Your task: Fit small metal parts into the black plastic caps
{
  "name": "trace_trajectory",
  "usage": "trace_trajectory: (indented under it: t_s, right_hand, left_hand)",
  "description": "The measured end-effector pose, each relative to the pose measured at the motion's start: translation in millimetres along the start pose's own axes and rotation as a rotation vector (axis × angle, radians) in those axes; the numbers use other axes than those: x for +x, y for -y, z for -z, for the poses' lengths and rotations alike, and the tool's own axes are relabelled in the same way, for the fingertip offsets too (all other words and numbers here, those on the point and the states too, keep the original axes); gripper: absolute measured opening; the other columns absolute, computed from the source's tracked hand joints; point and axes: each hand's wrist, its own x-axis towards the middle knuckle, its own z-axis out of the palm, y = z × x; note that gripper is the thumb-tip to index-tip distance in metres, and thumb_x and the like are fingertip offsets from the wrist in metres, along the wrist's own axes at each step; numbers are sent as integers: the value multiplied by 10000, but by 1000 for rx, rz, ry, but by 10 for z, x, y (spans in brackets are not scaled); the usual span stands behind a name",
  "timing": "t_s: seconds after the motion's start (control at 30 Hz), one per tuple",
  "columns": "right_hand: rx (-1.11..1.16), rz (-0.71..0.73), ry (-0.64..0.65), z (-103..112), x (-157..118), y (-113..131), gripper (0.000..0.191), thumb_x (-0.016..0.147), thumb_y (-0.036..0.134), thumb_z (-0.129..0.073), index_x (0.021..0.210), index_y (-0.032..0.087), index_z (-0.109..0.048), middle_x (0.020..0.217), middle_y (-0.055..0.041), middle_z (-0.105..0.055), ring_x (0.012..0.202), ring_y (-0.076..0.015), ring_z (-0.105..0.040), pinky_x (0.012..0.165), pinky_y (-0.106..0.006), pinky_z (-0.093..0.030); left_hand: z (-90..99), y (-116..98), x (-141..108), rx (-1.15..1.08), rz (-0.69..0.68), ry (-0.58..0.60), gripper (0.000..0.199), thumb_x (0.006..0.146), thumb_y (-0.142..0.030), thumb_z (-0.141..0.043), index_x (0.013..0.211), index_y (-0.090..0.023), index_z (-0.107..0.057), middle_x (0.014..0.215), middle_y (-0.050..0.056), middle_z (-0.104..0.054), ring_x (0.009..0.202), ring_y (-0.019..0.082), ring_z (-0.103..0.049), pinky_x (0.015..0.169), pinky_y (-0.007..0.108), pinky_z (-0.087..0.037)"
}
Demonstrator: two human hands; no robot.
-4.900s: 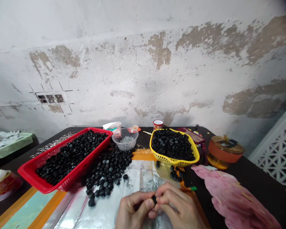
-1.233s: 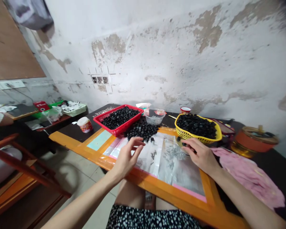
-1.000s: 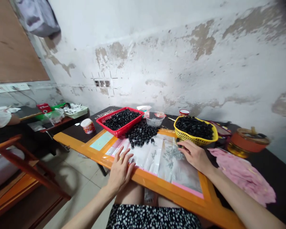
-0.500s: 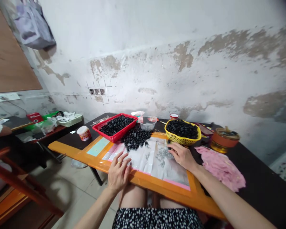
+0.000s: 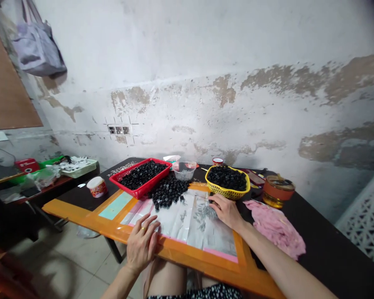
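My left hand [image 5: 142, 243] lies open over the orange front edge of the board [image 5: 202, 256], fingers loosely spread and a ring on one of them. At the front of the yellow basket [image 5: 227, 192], my right hand [image 5: 227, 211] has its fingertips pinched together on a small black piece that is mostly hidden. Under that hand is the printed sheet covering [image 5: 183, 222]. A loose pile of round black button-like pieces [image 5: 168, 192] spreads between the hands, spilling beside a red tray [image 5: 140, 192] full of the same. More black pieces [image 5: 227, 177] fill the yellow basket.
A clear plastic bowl [image 5: 183, 173] with small bits stands behind the pile. At left is a patterned tub [image 5: 97, 187]. A pink cloth [image 5: 276, 228] and an orange-banded jar [image 5: 278, 191] lie to the right. Behind the table rises a peeling wall [image 5: 174, 95].
The view has turned right and up a little, so everything sits lower and further left. Both hands keep nearly the same places on the table.
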Motion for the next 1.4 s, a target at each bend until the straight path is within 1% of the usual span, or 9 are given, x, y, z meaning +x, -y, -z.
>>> trace_trajectory:
  t_s: [0.23, 0.7, 0.87, 1.03, 1.1, 1.3, 1.4]
  right_hand:
    - [4, -30, 6, -29, -11, -14, 174, 957, 270, -555, 1074, 157, -618, 1027, -48, -658, 869, -171, -652, 768, -360, -554]
    - [21, -50, 13, -41, 6, -20, 169, 957, 263, -555, 1074, 159, -619, 1027, -47, -657, 869, -171, -650, 772, -362, -552]
    - [24, -60, 14, -42, 1, -19, 165, 957, 262, -553, 1068, 160, -621, 1027, -47, -659, 893, -178, -649, 787, -369, -548]
    - [19, -64, 18, -50, -2, -32, 165, 963, 271, -544, 1058, 161, -621, 997, -42, -660, 843, -164, -650, 754, -349, -552]
    - [17, -63, 16, -50, -1, -36, 165, 963, 272, -543, 1057, 161, -622, 992, -42, -660, 854, -168, -650, 759, -352, -552]
    - [17, -64, 13, -40, 2, -33, 141, 947, 212, -550, 1058, 162, -622, 986, -47, -670, 878, -183, -658, 780, -366, -548]
    - [24, -72, 19, -36, 2, -30, 157, 926, 175, -544, 1056, 194, -631, 996, -60, -684, 889, -205, -667, 794, -361, -547]
  left_hand:
    - [23, 25, -1, 7, -15, 35, 283, 895, -150, -421, 1116, -205, -590, 1257, 99, -593, 1244, 305, -450, 987, 506, -435]
    - [49, -24, 9, 26, 14, 20, 282, 899, -172, -414, 1102, -203, -607, 1232, 92, -616, 1222, 289, -472, 983, 477, -449]
    - [39, -2, 5, 42, 1, 27, 283, 895, -183, -417, 1090, -206, -621, 1232, 88, -627, 1217, 283, -492, 981, 463, -458]
    - [39, -4, 9, 62, -16, 30, 287, 897, -179, -410, 1085, -200, -625, 1214, 94, -640, 1194, 276, -514, 975, 459, -467]
    - [34, -6, -1, 62, -18, 24, 287, 895, -176, -410, 1082, -201, -626, 1208, 94, -644, 1190, 275, -519, 970, 458, -474]
    - [-1, 11, -45, 39, 0, 26, 283, 894, -176, -424, 1100, -208, -616, 1208, 89, -641, 1196, 276, -516, 956, 441, -488]
    - [-4, 8, -50, 19, 8, 42, 282, 893, -172, -427, 1102, -210, -613, 1198, 86, -642, 1189, 269, -520, 957, 423, -488]
